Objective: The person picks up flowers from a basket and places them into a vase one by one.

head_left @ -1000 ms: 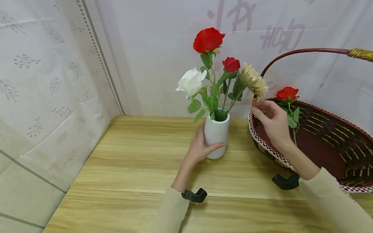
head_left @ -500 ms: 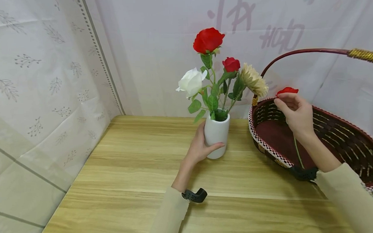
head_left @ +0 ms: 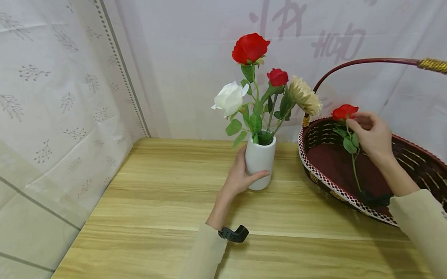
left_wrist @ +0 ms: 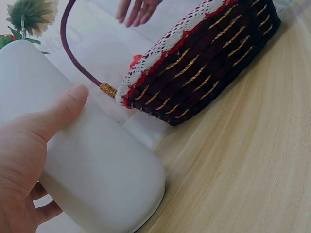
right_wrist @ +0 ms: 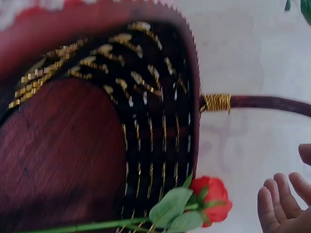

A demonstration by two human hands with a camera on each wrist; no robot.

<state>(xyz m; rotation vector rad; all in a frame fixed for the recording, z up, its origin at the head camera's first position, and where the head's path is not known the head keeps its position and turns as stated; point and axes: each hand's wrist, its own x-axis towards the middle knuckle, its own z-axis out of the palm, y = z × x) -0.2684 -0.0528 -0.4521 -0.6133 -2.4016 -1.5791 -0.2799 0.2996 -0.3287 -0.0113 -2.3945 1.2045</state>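
Observation:
My left hand (head_left: 238,176) grips a white vase (head_left: 260,163) standing on the table, thumb across its front. In the left wrist view the thumb lies along the vase (left_wrist: 112,160) and other fingers show behind it. The vase bears a large red rose (head_left: 250,48), a smaller red rose (head_left: 278,77), a white rose (head_left: 229,98) and a beige flower (head_left: 304,96). Another red rose (head_left: 344,112) leans in the basket, bloom at the back rim. Beside that bloom hovers my right hand (head_left: 373,136), fingers loosely bent; in the right wrist view a gap separates it from the rose (right_wrist: 211,201).
A dark red woven basket (head_left: 323,187) with white lace trim stands on the table's right side. Its tall handle (head_left: 372,61) arches above, wrapped in gold cord. Behind the wooden table (head_left: 155,191) hangs a pale printed curtain (head_left: 184,67), with another at the left.
My right hand has moved right from beside the beige flower, across the basket, to the far side of the rose in it. The left hand and vase stay put.

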